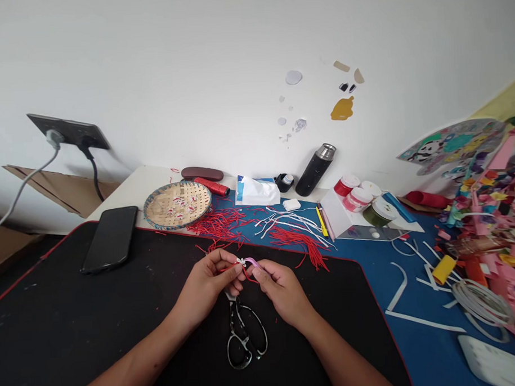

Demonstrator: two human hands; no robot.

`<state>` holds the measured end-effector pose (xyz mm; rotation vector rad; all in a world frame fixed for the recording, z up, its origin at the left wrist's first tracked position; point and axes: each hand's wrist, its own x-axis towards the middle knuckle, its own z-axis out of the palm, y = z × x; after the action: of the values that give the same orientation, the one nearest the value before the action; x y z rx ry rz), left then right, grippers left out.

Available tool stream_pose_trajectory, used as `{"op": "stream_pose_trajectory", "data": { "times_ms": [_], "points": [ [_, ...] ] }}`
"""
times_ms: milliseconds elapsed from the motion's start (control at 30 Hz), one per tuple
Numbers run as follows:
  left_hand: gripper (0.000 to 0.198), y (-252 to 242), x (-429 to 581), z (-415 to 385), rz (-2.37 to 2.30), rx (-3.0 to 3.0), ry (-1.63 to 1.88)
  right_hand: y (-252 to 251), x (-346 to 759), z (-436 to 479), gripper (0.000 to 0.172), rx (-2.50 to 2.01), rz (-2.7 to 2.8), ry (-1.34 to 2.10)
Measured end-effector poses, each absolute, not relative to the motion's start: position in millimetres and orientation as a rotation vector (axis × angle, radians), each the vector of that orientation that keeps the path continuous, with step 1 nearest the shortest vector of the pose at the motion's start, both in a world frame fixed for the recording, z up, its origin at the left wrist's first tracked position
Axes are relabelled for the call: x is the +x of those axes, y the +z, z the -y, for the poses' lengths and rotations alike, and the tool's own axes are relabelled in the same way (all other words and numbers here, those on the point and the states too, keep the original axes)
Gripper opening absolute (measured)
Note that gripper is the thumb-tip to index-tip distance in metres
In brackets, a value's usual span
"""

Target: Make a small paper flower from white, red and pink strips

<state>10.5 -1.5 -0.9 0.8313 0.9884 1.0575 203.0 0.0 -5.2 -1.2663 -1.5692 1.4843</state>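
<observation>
Near the middle of the black mat (328,292), my left hand (212,278) pinches a red cord (229,267) beside a small white flower-shaped piece (242,262). The fingers of my right hand (277,285) are closed on a purple curved-tip tool (252,261), whose tip reaches the flower piece. A loop of red cord hangs between both hands. Just below them lie scissors (241,334) with dark, worn handles, their blades partly hidden by my left hand.
Behind the mat are a woven basket (177,204), red cords (220,225), white strips (284,220), a tissue pack (257,191), a black flask (316,169) and jars (380,211). A phone (110,238) lies left; colourful paper crafts (495,224) crowd the right.
</observation>
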Motion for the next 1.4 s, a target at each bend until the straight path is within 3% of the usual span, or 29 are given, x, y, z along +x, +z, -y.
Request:
{"op": "stream_pose_trajectory", "data": {
  "times_ms": [567,900,1167,1400],
  "points": [
    [0.045,-2.8,10.4,1.7,-0.984,0.836,1.028,-6.2,203.5,-0.9,0.047,-1.246,1.531,1.496],
    [0.045,-3.6,11.7,3.2,-0.972,0.906,0.911,-3.0,201.5,-2.4,0.031,-1.181,1.574,1.420],
    [0.051,0.3,12.7,4.9,-0.931,0.990,0.870,-3.7,201.7,-1.5,0.031,-1.252,1.560,1.393],
    [0.042,-5.5,14.5,6.0,-0.955,1.051,0.789,-3.1,199.3,0.3,0.029,-1.254,1.569,1.381]
  ]
}}
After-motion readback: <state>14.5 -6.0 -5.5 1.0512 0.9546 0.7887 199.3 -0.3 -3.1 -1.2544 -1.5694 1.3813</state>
